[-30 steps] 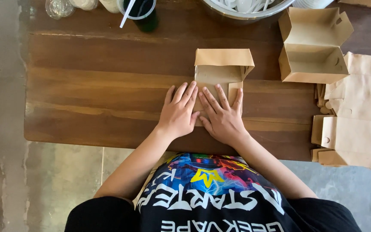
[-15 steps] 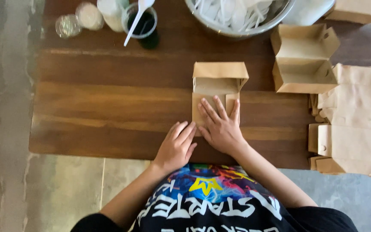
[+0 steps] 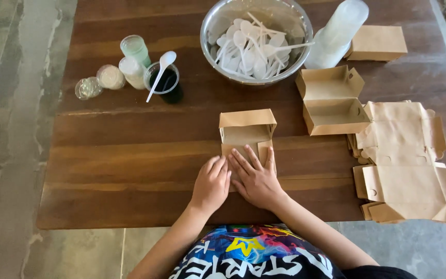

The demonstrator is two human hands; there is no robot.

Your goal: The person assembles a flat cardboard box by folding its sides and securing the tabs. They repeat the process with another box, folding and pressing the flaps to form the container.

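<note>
A brown cardboard box (image 3: 246,132), partly folded with its far flap standing up, lies on the wooden table (image 3: 130,165) in front of me. My right hand (image 3: 256,178) rests flat on its near panel, fingers spread. My left hand (image 3: 211,185) lies flat beside it, its fingers touching the box's near left edge. Neither hand grips anything.
A finished open box (image 3: 331,101) stands right of centre, a closed one (image 3: 379,43) behind it. Flat box blanks (image 3: 406,160) are stacked at the right edge. A metal bowl (image 3: 218,20) of white plastic spoons, stacked clear cups (image 3: 336,33), and small cups with a dark drink (image 3: 165,82) sit farther back.
My left hand has come back up beside my right hand at the box's near edge. The camera view has tilted up, showing more of the table's far side.
</note>
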